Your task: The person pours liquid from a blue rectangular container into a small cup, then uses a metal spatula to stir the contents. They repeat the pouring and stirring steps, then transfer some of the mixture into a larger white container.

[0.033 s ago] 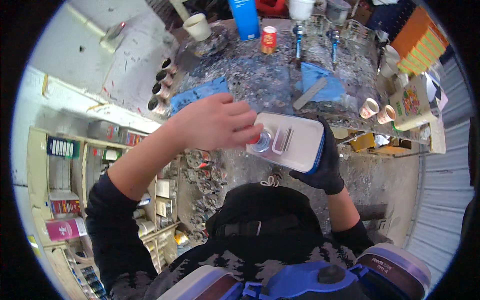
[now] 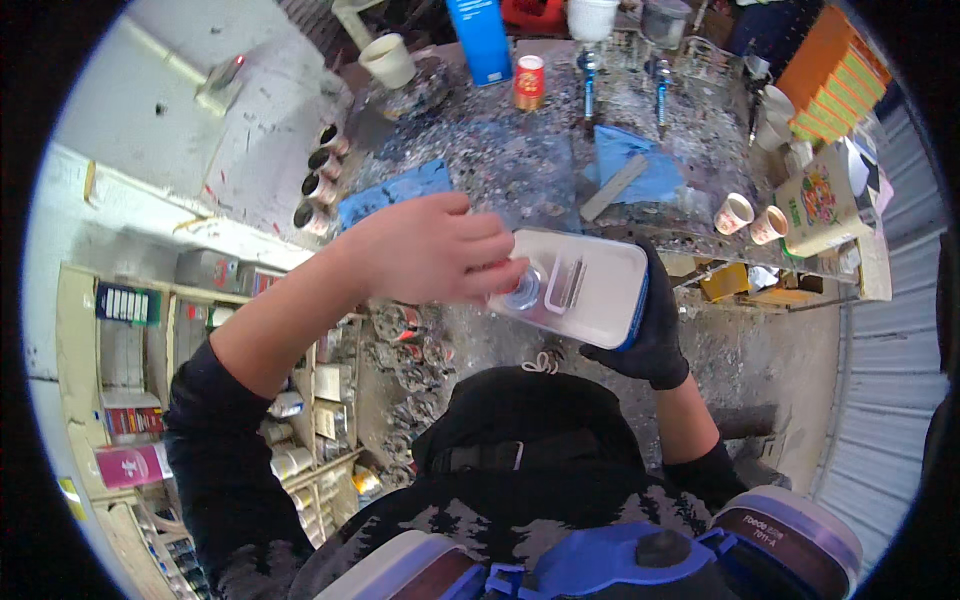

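A rectangular tin can with a pale top and blue sides tilts in front of me, its top facing up at me. My right hand, in a black glove, wraps round the can's far-right side. My bare left hand is closed at the can's left end, fingers pinched by the clear round spout. The small red cap in that pinch is mostly hidden behind the fingers. A carrying handle lies across the can's top.
Ahead is a paint-stained bench with blue cloths, a flat grey stick, a red-and-gold can and a tall blue tin. Paper cups stand at the right. Shelves line the left; a respirator hangs below.
The fingers of my left hand have turned slightly at the spout, and the red cap seen between them before is now mostly covered. My right hand keeps its hold on the can.
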Motion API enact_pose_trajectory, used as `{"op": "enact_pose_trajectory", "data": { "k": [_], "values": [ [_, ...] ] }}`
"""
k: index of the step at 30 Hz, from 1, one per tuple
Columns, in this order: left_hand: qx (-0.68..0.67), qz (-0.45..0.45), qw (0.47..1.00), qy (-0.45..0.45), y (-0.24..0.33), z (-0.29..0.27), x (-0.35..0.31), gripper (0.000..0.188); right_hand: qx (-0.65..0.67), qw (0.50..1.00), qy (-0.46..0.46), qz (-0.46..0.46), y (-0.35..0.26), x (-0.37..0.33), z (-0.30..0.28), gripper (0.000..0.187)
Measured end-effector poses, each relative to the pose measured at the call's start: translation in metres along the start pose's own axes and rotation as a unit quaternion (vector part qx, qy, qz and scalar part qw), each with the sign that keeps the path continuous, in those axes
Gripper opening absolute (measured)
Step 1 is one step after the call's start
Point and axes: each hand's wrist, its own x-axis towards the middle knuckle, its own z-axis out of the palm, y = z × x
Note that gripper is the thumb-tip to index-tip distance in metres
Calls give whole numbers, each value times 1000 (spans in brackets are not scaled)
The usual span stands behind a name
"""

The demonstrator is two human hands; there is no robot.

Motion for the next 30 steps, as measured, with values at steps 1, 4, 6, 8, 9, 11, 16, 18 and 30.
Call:
{"op": "enact_pose_trajectory", "data": {
  "k": [1, 4, 6, 8, 9, 11, 16, 18, 30],
  "values": [
    [23, 56, 998, -2, -7, -2, 9, 41, 12, 1000, -9, 15, 0, -2, -8, 138],
    [59, 163, 984, 34, -26, -4, 37, 34, 40, 998, -30, 40, 3, -4, -26, 137],
    [54, 208, 976, 20, -34, -6, 48, 30, 48, 998, -31, 39, 8, -3, -33, 138],
    [61, 247, 967, 29, -41, -6, 60, 29, 143, 985, -48, 81, 14, -1, -34, 136],
    [63, 266, 961, 36, -44, -6, 65, 29, 193, 974, -50, 106, 17, -1, -34, 134],
    [49, 300, 951, 49, -54, -6, 72, 27, 267, 953, -35, 142, 21, -1, -28, 137],
    [40, 382, 922, 50, -76, -5, 68, 20, 234, 962, -72, 122, 29, 16, -15, 141],
    [19, 395, 917, 58, -81, -1, 56, 18, 231, 965, -78, 93, 27, 25, -6, 141],
    [-23, 276, 960, 40, -150, 18, -88, 29, 175, 978, -50, 100, 8, 115, 117, 145]
  ]
}}
